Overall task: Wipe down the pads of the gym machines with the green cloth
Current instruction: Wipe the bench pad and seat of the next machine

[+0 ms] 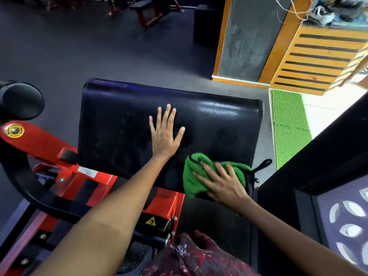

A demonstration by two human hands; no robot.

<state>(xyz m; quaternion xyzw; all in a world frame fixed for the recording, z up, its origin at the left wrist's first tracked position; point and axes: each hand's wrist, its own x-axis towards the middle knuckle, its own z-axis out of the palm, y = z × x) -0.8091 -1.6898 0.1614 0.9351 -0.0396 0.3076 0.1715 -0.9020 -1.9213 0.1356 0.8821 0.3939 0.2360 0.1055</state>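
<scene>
Seen from above, looking down a person's two bare forearms. Nearest the viewer, at the bottom edge, is a fold of dark red patterned clothing point(199, 255).

The right hand point(223, 182) lies palm down on a green cloth point(194, 176), fingers spread and nearly straight, pressing it flat rather than gripping it. The cloth is bright green and fluffy, bunched into a loose wad with folds showing between the fingers. A dark edging and a small black loop stick out on its right side. It sits on the near right corner of the pad, partly over the near edge.

The left hand point(165, 134) rests flat on the middle of the pad, fingers straight and fanned, thumb out to the right, holding nothing.

The pad point(119, 126) is a wide, black, leather-like rectangle with rounded corners. Its left and middle look dull and smudged; the far right part is shiny and reflects light.

Under and left of the pad is a red frame point(49, 148) with a yellow warning sticker point(150, 221), and a black roller point(22, 100) at far left.

Beyond lie dark floor point(99, 46), a green mat point(288, 126) to the right, and an orange wooden wall point(318, 56).
</scene>
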